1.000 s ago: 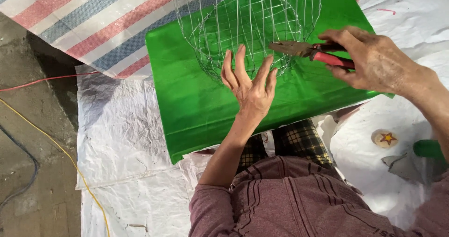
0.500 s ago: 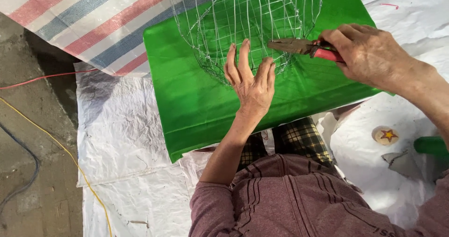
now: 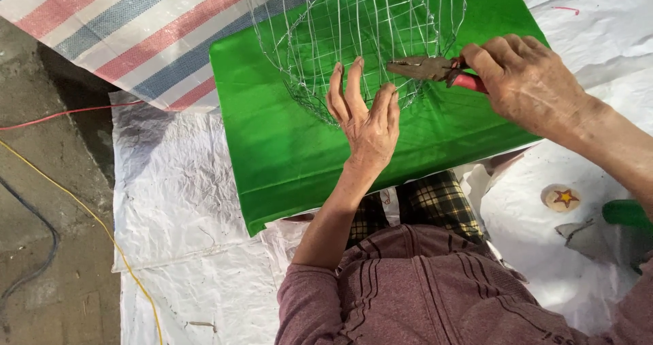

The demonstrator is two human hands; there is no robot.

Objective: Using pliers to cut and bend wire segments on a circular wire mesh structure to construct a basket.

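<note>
A round wire-mesh basket frame (image 3: pixel 354 25) stands on a shiny green sheet (image 3: pixel 286 148) spread over my lap. My left hand (image 3: pixel 364 117) lies flat against the near rim of the wire frame, fingers straight and apart, holding nothing. My right hand (image 3: pixel 527 79) grips red-handled pliers (image 3: pixel 435 69), whose dark jaws point left at the frame's rim just right of my left fingertips.
A red, white and blue striped tarp (image 3: pixel 115 32) lies at the upper left. White plastic sheeting (image 3: pixel 177 202) covers the ground around me. A yellow cord (image 3: pixel 75 205), a red wire (image 3: pixel 61 113) and a dark cable (image 3: pixel 34 263) run over the concrete at left. A round star-marked lid (image 3: pixel 560 197) lies at right.
Both hands have shifted slightly up and left along the frame's rim. The pliers stay in my right hand, jaws still at the wire.
</note>
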